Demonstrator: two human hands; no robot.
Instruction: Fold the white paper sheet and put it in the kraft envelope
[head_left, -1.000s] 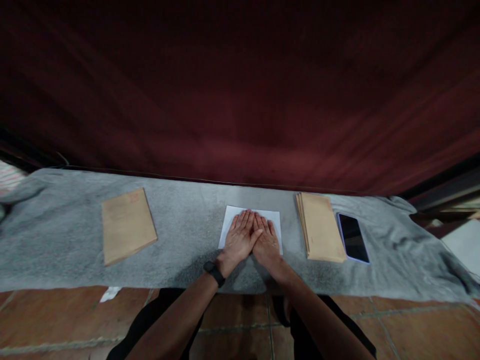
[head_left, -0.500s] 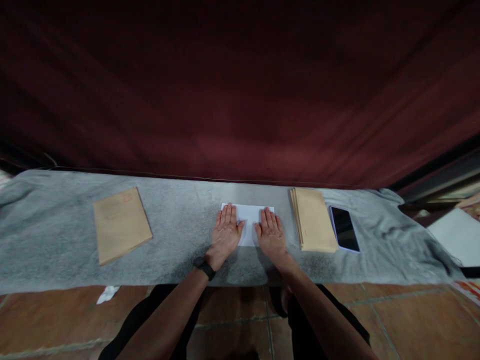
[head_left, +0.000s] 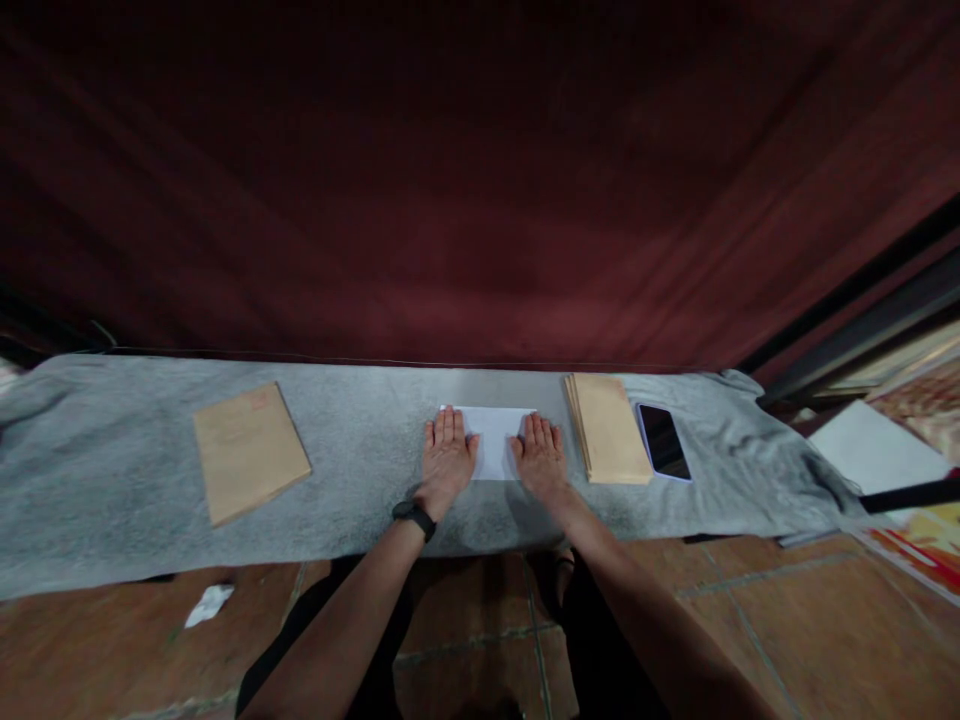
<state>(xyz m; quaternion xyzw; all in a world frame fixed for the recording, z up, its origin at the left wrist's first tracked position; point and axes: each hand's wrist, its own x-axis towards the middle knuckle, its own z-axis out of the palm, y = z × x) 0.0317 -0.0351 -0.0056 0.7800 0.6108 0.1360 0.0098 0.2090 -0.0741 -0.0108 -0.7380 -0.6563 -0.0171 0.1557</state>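
Note:
A white sheet of paper [head_left: 493,445] lies flat on the grey cloth [head_left: 367,430] in the middle. My left hand [head_left: 448,460], with a dark band on its wrist, rests palm down on the sheet's left part. On the right part of the same sheet lies my right hand [head_left: 540,460], also flat. Both hands have their fingers stretched out and thumbs pointing inward, with bare paper between them. Close to the right hand is a stack of brown envelopes [head_left: 616,430]. Another brown envelope pile [head_left: 251,452] lies farther off to the left.
A phone [head_left: 664,442] lies just right of the envelope stack. Behind the cloth hangs a dark red curtain [head_left: 480,250]. A crumpled white scrap [head_left: 210,605] is on the tiled floor [head_left: 810,620]. A white panel [head_left: 874,450] stands at the far right.
The camera view has shifted and tilted slightly, so the envelope stack and phone appear farther left. Both hands still lie flat on the white sheet, nearly unmoved.

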